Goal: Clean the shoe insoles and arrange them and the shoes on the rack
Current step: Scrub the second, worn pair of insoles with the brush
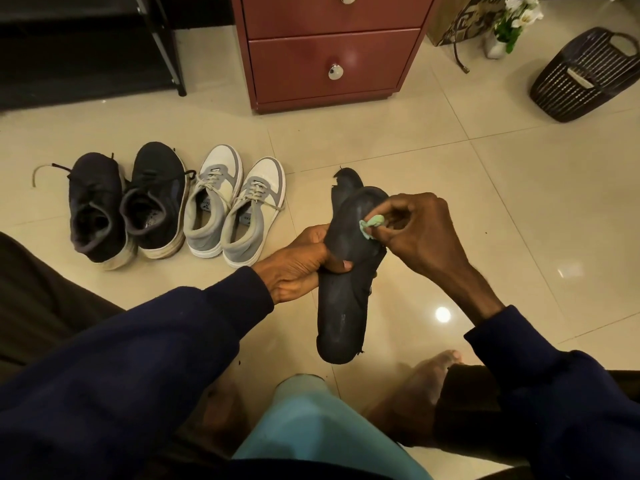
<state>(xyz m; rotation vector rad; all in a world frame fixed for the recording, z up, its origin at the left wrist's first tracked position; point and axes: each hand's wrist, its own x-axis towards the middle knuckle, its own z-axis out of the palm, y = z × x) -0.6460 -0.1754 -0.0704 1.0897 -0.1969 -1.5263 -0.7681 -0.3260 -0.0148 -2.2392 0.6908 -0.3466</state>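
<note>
Cream glossy tiles cover the floor, which carries everything in view. At the far left stands a black shoe rack, its shelves too dark to read. Beside it, far centre, is a red-brown drawer cabinet with round metal knobs. A dark slatted basket lies tilted at the far right.

Two pairs stand side by side on the tiles at the left, toes pointing away. The dark pair is further left, and the grey and white sneakers stand just to its right, touching it.

Near the centre, two black insoles are held above the floor, one stacked on the other. The frayed toe of the one behind pokes out at the far end.

The left hand grips the stack at its middle, with the thumb across the top surface and the fingers wrapped underneath. The right hand has its fingers curled, pinching a small crumpled green cloth. The cloth presses against the front part of the upper insole. Both hands sit close together on the stack.
</note>
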